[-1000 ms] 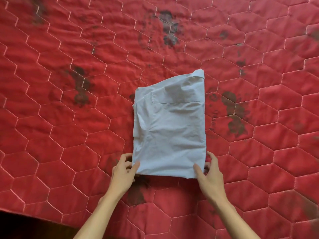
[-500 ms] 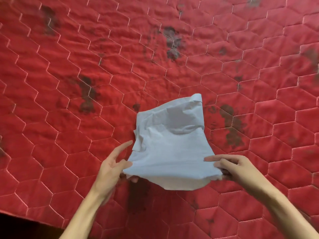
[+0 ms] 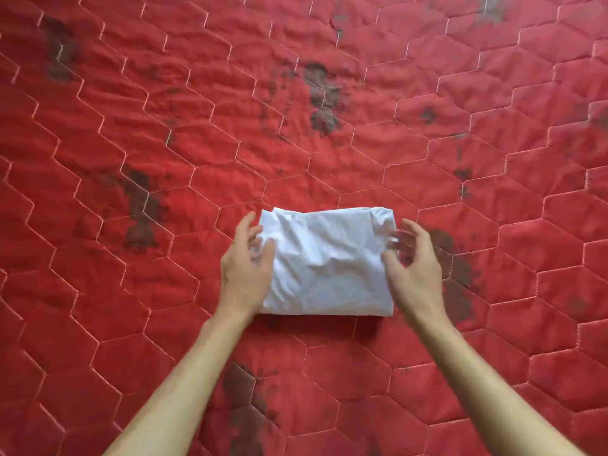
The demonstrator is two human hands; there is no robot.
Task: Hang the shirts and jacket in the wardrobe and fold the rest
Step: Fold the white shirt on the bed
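**Folded cloth on quilt, a grip at each end**

Shows a white cloth [image 3: 325, 261] folded into a compact, crumpled rectangle, longer from left to right than from near to far. Lies flat on a red quilt [image 3: 131, 291], about mid-scene and slightly toward the near side.

Places the left grip [image 3: 245, 268] at the cloth's left end, knuckles up. Has its fingers [image 3: 243, 225] loosely curved beside the far-left corner and its thumb lying over the top of the fabric. Cannot tell, through the motion blur, whether that thumb and those fingers pinch the cloth or only rest there.

Places the right grip [image 3: 414, 268] at the cloth's right end, also knuckles up. Has its fingers [image 3: 416, 233] spread and bent, with visible gaps between them, and closed round nothing. Brings the thumb tip over the cloth's right edge; cannot tell whether it touches.

Covers the whole scene with the quilt, stitched in pale hexagons and wrinkled. Carries dark stains [image 3: 141, 209] left of the cloth, more on the far side, just right of the right grip, and near, between the two bare arms.
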